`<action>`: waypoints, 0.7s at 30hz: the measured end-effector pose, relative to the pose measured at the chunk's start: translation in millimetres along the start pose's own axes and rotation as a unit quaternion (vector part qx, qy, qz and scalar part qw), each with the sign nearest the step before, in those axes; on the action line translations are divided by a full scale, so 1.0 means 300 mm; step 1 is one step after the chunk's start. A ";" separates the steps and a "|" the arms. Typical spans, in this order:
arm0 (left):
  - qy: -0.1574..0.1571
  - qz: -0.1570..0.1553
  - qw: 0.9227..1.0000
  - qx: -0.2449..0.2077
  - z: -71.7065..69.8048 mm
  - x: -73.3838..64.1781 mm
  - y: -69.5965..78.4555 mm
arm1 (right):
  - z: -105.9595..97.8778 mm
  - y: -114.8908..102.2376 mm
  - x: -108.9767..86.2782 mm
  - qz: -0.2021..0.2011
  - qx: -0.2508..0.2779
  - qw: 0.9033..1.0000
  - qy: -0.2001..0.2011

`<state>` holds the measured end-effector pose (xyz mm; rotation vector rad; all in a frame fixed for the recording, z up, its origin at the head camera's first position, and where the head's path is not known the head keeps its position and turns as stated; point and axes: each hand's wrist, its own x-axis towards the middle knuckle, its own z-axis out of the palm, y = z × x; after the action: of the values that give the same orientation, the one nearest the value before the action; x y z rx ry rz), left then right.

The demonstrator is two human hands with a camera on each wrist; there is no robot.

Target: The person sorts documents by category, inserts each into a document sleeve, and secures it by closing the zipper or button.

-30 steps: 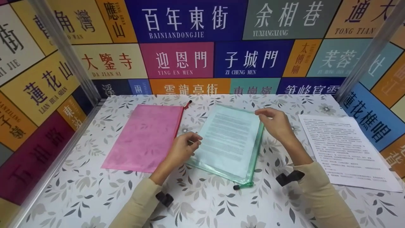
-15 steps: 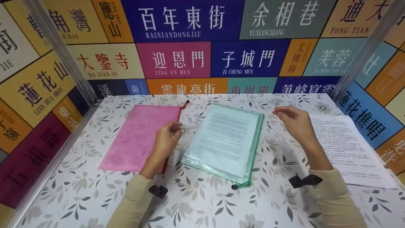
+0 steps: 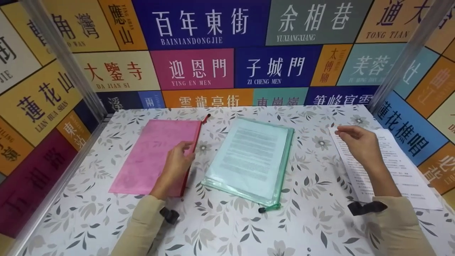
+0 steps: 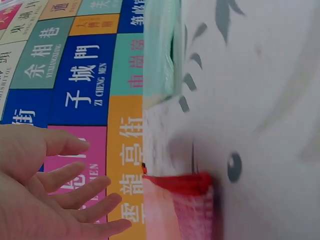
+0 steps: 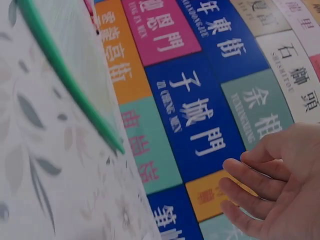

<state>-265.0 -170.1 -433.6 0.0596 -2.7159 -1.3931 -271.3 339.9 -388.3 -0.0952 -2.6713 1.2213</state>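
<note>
In the head view my left hand is over the right part of a pink zip folder with a red zip edge. The left wrist view shows its fingers spread and relaxed, holding nothing. My right hand hovers at the upper left corner of a stack of printed papers, its fingers loosely bent with nothing visible between them. Between the hands a green clear zip folder lies on the table, printed sheets showing through it. Its green zip edge crosses the right wrist view.
The table has a white cover with grey leaves and flowers. Panels with large Chinese lettering stand around its back and sides. A metal post rises at the back left corner, another at the back right.
Both hands have left the green folder. My left hand has moved left over the pink folder, and my right hand has moved right to the papers.
</note>
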 end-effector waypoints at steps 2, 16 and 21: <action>-0.016 -0.014 1.000 0.007 -0.010 0.001 -0.013 | -0.017 0.030 0.000 0.013 -0.017 1.000 -0.001; -0.042 -0.035 0.996 0.069 -0.019 0.010 -0.064 | -0.123 0.224 -0.002 0.072 -0.066 0.995 0.014; -0.054 -0.037 0.994 0.086 -0.015 0.015 -0.081 | -0.156 0.282 -0.005 0.099 -0.071 0.993 0.004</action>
<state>-269.2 -188.2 -450.5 0.1002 -2.9453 -1.2102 -262.2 429.9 -422.4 -0.3937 -2.7923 1.0775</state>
